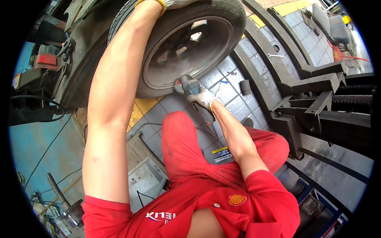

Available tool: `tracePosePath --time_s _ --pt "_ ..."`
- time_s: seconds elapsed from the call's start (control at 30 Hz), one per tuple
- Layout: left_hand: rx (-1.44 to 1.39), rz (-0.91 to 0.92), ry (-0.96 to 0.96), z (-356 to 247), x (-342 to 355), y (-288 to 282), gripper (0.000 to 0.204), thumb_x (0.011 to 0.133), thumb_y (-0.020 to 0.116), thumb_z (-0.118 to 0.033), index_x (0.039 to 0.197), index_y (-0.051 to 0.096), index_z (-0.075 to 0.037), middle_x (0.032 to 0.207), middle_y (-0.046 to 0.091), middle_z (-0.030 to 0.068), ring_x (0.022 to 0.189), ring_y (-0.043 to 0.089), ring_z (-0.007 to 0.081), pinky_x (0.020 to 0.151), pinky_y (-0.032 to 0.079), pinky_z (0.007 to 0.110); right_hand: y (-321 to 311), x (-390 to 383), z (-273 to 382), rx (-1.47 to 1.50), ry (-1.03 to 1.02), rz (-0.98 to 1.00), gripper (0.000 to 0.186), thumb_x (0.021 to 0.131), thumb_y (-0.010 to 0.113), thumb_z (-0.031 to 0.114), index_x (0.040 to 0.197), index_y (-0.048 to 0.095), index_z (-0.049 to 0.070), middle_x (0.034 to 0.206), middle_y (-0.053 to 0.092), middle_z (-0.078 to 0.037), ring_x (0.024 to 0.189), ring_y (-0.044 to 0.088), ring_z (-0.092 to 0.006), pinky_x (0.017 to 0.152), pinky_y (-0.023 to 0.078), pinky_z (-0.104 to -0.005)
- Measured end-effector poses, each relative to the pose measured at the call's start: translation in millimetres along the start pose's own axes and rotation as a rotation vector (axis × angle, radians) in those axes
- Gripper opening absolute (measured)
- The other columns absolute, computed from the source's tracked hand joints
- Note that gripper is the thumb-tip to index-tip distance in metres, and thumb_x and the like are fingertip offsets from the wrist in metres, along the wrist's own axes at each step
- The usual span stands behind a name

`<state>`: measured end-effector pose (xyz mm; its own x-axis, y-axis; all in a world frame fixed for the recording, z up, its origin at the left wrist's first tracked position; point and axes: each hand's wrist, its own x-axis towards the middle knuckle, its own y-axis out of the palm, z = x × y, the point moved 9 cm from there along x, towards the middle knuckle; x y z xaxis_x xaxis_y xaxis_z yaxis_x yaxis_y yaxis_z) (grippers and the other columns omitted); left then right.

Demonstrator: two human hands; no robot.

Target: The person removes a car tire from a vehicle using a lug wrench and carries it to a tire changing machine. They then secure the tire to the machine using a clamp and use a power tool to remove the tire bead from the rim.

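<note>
A car wheel (180, 59), a grimy metal rim inside a black tyre (237, 33), stands tilted in front of me. My right hand (203, 98), in a whitish knit glove, is closed around an angle grinder (191, 85). The grinder's head is at the lower edge of the rim; whether its disc touches the metal I cannot make out. My left hand (178, 3), gloved with a yellow cuff, lies at the top of the tyre. The picture's edge cuts it off and its fingers are hidden. My left arm reaches up along the tyre's left side.
Dark steel beams (262, 79) run along the right side. On the tiled floor lie a wrench (276, 55), a dark cylinder (245, 87) and a small yellow-and-black box (221, 154). A cable (149, 124) trails from the left. Machine parts (47, 59) crowd the upper left.
</note>
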<state>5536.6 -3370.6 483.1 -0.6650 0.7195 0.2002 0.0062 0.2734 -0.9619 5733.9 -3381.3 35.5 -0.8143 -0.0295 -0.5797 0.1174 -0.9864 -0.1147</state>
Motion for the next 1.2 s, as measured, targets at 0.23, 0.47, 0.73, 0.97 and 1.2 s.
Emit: tracePosePath --time_s 0.23,0.47,0.73,0.97,1.2 --pt "0.056 0.055 -0.021 -11.3 8.5 13.5 0.084 0.087 0.066 -0.067 0.14 0.069 -0.002 0.143 0.066 0.0273 0.133 0.063 0.0388 0.115 0.048 0.044 -5.6 19.5 -1.9 0.123 -0.069 -0.031 0.045 0.079 0.084 0.02 0.111 0.066 -0.005 0.078 0.068 -0.011 0.06 0.066 -0.022 0.054 0.056 -0.0383" --pt "0.03 0.027 0.001 -13.8 4.8 20.2 0.085 0.087 0.065 -0.069 0.142 0.068 -0.003 0.142 0.066 0.0269 0.133 0.063 0.0396 0.116 0.046 0.044 20.3 6.3 16.6 0.219 -0.003 0.091 0.04 0.079 0.084 0.022 0.103 0.068 -0.005 0.075 0.069 -0.013 0.058 0.069 -0.0242 0.054 0.057 -0.0386" --pt "0.072 0.041 -0.026 -14.7 8.4 17.4 0.087 0.087 0.065 -0.07 0.145 0.067 -0.005 0.145 0.065 0.0257 0.136 0.061 0.0392 0.118 0.045 0.045 -17.6 52.4 8.8 -0.192 -0.026 -0.128 0.049 0.072 0.084 0.035 0.103 0.078 -0.002 0.088 0.077 -0.015 0.081 0.072 -0.0277 0.076 0.057 -0.0395" --pt "0.07 0.024 -0.031 -18.0 6.3 12.2 0.082 0.088 0.064 -0.069 0.146 0.067 -0.012 0.146 0.064 0.0232 0.137 0.06 0.0379 0.118 0.045 0.045 1.0 53.8 40.3 -0.117 -0.026 -0.05 0.057 0.069 0.081 0.04 0.103 0.077 -0.006 0.093 0.077 -0.017 0.084 0.072 -0.0292 0.076 0.055 -0.0398" --pt "0.104 0.005 -0.063 -16.1 3.8 15.9 0.079 0.087 0.066 -0.068 0.145 0.068 -0.013 0.143 0.066 0.0231 0.135 0.062 0.0382 0.115 0.047 0.046 33.6 66.2 49.1 0.28 0.098 0.247 0.055 0.069 0.08 0.038 0.103 0.076 -0.005 0.096 0.078 -0.019 0.091 0.077 -0.0322 0.078 0.06 -0.0432"
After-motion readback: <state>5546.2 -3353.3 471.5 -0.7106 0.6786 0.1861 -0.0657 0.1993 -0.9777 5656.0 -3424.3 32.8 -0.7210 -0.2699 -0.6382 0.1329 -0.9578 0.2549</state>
